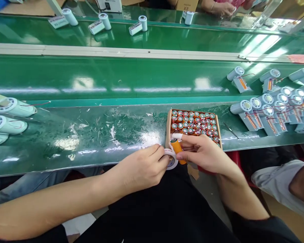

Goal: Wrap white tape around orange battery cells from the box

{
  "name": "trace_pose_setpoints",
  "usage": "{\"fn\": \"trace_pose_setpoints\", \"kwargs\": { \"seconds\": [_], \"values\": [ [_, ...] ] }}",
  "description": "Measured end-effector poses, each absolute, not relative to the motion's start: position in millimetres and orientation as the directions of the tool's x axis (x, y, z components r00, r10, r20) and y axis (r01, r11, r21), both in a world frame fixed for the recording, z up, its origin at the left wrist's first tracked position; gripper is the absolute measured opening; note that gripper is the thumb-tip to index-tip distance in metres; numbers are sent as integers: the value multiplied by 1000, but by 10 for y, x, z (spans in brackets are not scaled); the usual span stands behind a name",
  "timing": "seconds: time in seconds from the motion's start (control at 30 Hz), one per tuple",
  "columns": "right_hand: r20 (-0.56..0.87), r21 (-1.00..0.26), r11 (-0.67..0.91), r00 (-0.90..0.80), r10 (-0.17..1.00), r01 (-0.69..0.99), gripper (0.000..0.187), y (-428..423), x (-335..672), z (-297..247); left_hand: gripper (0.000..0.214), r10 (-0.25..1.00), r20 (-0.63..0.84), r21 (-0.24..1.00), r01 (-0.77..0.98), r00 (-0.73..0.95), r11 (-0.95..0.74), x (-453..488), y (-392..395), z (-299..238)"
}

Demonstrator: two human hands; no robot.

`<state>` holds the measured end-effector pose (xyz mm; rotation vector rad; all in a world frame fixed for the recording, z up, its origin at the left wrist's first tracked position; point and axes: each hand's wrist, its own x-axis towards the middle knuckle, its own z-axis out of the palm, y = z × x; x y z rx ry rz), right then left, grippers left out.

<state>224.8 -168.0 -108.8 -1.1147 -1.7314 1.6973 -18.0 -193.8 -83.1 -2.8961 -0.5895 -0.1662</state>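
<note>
My left hand is closed on a roll of white tape, gripping its left side. Between the fingers and thumb of my right hand is an orange battery cell, tilted and right beside the tape roll. A strip of tape seems to run from the roll to the cell. White wrapping covers the tip of one right finger. Just behind my hands a cardboard box holds rows of similar orange cells with red wires; my right hand hides part of its front.
A thin dark tool lies right of the box. Many pale blue fan-like units with wires crowd the right; several more lie at the left edge. Others stand on the far belt. Another person's hand is across the line. A person sits at right.
</note>
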Motion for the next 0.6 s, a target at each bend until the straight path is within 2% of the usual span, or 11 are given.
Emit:
{"fn": "trace_pose_setpoints", "kwargs": {
  "seconds": [0.03, 0.1, 0.17, 0.33, 0.47, 0.53, 0.6],
  "values": [
    [-179, -984, -161, -462, 869, 80, 44, -1741, 2203, -1155, 21, 397, 146, -177, 418, 906, -891, -172, -1942, -813],
    [-129, -973, -170, -240, 962, -159, 57, -1850, 2105, -1273, 19, 428, 159, -219, 455, 889, -863, -162, -1949, -788],
    [-88, -962, -108, -90, 992, -252, 59, -1912, 2038, -1340, 18, 427, 198, -230, 465, 882, -855, -172, -1948, -776],
    [12, -964, 12, 2, 1000, -267, 53, -1922, 1946, -1360, 20, 422, 321, -173, 490, 848, -854, -270, -1917, -795],
    [114, -920, 155, 134, 984, -359, 52, -2009, 1725, -1466, 19, 463, 434, -114, 557, 773, -822, -253, -1962, -890],
    [131, -913, 189, 179, 975, -362, 52, -2009, 1670, -1498, 13, 523, 493, -60, 627, 695, -777, -169, -2077, -978],
    [164, -931, 219, 201, 966, -291, 49, -1903, 1742, -1443, 9, 550, 510, 33, 624, 661, -781, -87, -2239, -1101]
  ]
}}
